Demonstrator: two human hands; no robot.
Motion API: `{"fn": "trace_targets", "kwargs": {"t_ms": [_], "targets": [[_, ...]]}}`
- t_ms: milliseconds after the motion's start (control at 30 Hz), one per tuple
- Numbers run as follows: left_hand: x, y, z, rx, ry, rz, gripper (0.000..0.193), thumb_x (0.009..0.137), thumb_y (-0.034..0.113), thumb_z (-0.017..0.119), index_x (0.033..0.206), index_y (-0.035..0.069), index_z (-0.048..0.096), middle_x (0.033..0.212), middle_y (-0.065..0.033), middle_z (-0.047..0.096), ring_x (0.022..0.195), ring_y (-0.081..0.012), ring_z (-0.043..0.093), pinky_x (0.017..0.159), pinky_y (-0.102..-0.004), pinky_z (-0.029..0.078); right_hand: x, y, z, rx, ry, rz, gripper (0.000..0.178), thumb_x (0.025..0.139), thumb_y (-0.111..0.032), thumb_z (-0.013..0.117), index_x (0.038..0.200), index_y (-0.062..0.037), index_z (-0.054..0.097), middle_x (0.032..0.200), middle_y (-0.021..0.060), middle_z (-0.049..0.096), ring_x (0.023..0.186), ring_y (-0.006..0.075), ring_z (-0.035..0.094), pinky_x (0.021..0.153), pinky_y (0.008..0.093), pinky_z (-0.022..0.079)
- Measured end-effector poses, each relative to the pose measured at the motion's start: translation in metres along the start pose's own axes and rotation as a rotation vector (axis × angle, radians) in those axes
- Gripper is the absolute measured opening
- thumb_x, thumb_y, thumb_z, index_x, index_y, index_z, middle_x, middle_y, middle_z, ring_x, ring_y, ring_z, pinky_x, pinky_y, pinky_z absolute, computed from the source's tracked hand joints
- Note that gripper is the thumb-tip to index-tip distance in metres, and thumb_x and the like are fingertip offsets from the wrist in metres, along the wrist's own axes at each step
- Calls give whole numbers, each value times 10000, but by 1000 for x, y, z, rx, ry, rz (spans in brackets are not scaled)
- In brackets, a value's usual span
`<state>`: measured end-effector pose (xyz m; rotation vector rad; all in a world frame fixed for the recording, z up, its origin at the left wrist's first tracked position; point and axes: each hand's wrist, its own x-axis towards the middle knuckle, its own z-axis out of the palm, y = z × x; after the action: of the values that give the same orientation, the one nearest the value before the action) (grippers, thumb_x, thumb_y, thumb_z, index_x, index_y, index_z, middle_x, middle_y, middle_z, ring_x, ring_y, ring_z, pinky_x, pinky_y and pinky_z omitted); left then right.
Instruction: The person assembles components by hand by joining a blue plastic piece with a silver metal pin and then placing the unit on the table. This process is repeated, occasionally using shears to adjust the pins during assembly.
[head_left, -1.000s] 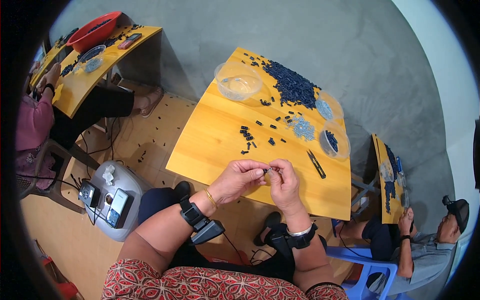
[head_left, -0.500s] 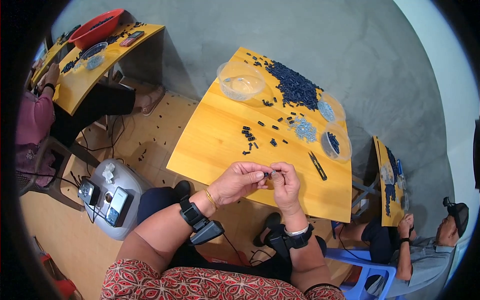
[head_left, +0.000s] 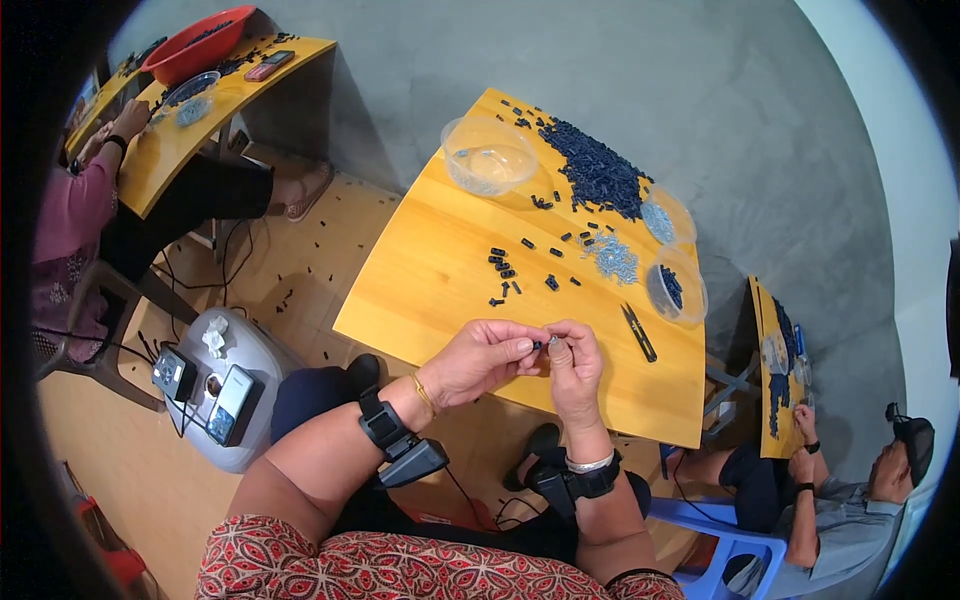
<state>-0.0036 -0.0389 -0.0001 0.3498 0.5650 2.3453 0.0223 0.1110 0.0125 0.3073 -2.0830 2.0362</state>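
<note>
Over the near edge of the yellow table [head_left: 420, 290], my two hands meet fingertip to fingertip. My left hand [head_left: 472, 360] pinches a small black plastic piece [head_left: 537, 346], mostly covered by the fingers. Between the thumb and forefinger of my right hand [head_left: 574, 375] is a tiny silvery piece [head_left: 553, 341], too small to make out fully. Beyond my hands lie several loose black pieces [head_left: 502, 264]. A scatter of small silvery parts [head_left: 612, 258] is farther right, below a large heap of black pieces [head_left: 592, 165].
Black thread snips [head_left: 638, 332] lie right of my hands. A clear bowl [head_left: 487, 180] stands far left on the table; two smaller tubs [head_left: 690, 318] line its right edge. A grey stool [head_left: 245, 440] holds a phone. Co-workers sit at tables [head_left: 150, 195] left and right.
My fingertips have shifted slightly, and the silvery piece shows a little more apart from the black one. The left co-worker's hands moved up; the right co-worker's hands drew apart.
</note>
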Motion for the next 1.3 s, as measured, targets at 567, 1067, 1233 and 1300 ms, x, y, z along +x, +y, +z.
{"fn": "trace_targets", "kwargs": {"t_ms": [567,1067,1233,1300], "targets": [[1,0,1,17,12,-19,232,827,114,556,1025,-6,565,879,-49,578,787,-119,512,769,-254,442,4,8,-15,493,-2,131,118,820,-49,548,924,-27,497,826,82,546,733,143,526,682,249,445],[2,0,0,35,17,12,220,822,115,562,1005,-6,575,936,-74,597,790,-124,525,767,-257,445,8,6,-17,668,-74,197,129,817,-2,525,944,-20,511,823,82,543,729,143,510,708,264,442],[2,-1,-3,33,26,20,210,839,90,530,1012,-26,561,958,-107,600,848,-150,565,781,-261,464,7,8,-18,653,-80,178,127,817,9,515,942,-15,512,853,90,553,752,147,521,723,270,445],[2,-2,-2,38,32,18,224,825,108,555,1014,-10,567,959,-98,601,835,-147,559,776,-267,462,7,4,-15,640,-69,171,129,816,9,517,943,-13,512,860,87,554,762,147,523,731,271,443]]}}
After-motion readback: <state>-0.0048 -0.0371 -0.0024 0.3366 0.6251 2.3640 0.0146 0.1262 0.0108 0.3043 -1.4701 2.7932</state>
